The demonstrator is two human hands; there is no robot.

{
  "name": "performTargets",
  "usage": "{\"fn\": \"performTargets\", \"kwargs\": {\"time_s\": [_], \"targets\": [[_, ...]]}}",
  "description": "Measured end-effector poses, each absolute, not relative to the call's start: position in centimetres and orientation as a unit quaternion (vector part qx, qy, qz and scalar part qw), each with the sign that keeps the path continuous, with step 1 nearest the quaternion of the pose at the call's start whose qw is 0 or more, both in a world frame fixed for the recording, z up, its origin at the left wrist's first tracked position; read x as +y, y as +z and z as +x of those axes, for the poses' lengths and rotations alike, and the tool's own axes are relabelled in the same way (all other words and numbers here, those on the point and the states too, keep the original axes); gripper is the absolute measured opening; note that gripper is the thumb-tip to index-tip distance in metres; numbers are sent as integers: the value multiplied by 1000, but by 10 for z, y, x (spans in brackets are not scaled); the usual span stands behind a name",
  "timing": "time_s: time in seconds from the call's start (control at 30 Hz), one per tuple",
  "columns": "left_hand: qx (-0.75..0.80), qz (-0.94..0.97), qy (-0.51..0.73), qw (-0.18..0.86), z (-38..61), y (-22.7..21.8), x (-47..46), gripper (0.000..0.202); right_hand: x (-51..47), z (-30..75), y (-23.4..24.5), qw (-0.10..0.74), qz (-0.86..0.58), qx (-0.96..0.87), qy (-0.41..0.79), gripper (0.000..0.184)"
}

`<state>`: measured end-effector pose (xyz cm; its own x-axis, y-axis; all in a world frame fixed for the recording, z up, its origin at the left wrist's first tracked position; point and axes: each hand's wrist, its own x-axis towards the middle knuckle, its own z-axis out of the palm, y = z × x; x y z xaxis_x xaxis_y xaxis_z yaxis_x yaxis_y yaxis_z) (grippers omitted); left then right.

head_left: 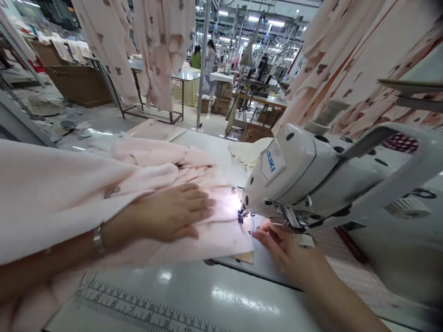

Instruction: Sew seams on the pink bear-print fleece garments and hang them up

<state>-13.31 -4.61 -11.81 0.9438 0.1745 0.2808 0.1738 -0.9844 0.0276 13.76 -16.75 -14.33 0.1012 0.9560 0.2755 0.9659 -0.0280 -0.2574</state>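
A pale pink fleece fabric (62, 193) lies spread over the sewing table and drapes off to the left. My left hand (173, 212) rests flat on it, fingers stretched toward the needle. A white Juki sewing machine (311, 170) stands at the right, its needle and presser foot (241, 216) at the fabric's edge. My right hand (287, 251) lies on the table just under the machine head, fingers extended toward the fabric's near right edge, holding nothing that I can see.
A printed ruler (138, 311) runs along the grey table's (221, 295) front. A cream fabric piece (247, 152) lies behind the machine. Pink garments (162, 50) hang overhead and at the right. Two people (204, 57) stand far back among other sewing stations.
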Motion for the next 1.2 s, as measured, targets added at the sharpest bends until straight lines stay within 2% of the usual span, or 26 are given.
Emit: {"fn": "performTargets", "kwargs": {"time_s": [0.1, 0.2, 0.27, 0.33, 0.47, 0.57, 0.63, 0.77, 0.9, 1.2], "targets": [[216, 962, 168, 1, -155, -142, -105, 50, -175, 117, -138, 192, -704, -683, 24, 30], [148, 972, 177, 41, -141, -150, -148, 35, -173, 111, -140, 209, -693, -688, 52, 28], [103, 970, 200, 95, -118, -140, -147, 23, -171, 117, -142, 227, -701, -674, 52, 24], [120, 968, 185, 119, -97, -127, -129, 17, -171, 128, -144, 248, -715, -653, 31, 20], [126, 969, 173, 124, -87, -119, -98, 23, -181, 136, -140, 282, -707, -647, -46, 22], [155, 960, 181, 148, -92, -124, -94, 26, -198, 114, -133, 307, -640, -702, -62, 23], [135, 966, 161, 152, -93, -124, -91, 21, -208, 96, -134, 283, -597, -748, -63, 38], [103, 972, 151, 145, -92, -123, -81, 25, -214, 86, -149, 131, -581, -795, -118, 65], [133, 965, 177, 138, -93, -129, -85, 32, -213, 102, -159, 58, -573, -807, -131, 66], [138, 965, 187, 124, -86, -130, -86, 32, -212, 122, -161, 23, -595, -798, -93, 74]]}}
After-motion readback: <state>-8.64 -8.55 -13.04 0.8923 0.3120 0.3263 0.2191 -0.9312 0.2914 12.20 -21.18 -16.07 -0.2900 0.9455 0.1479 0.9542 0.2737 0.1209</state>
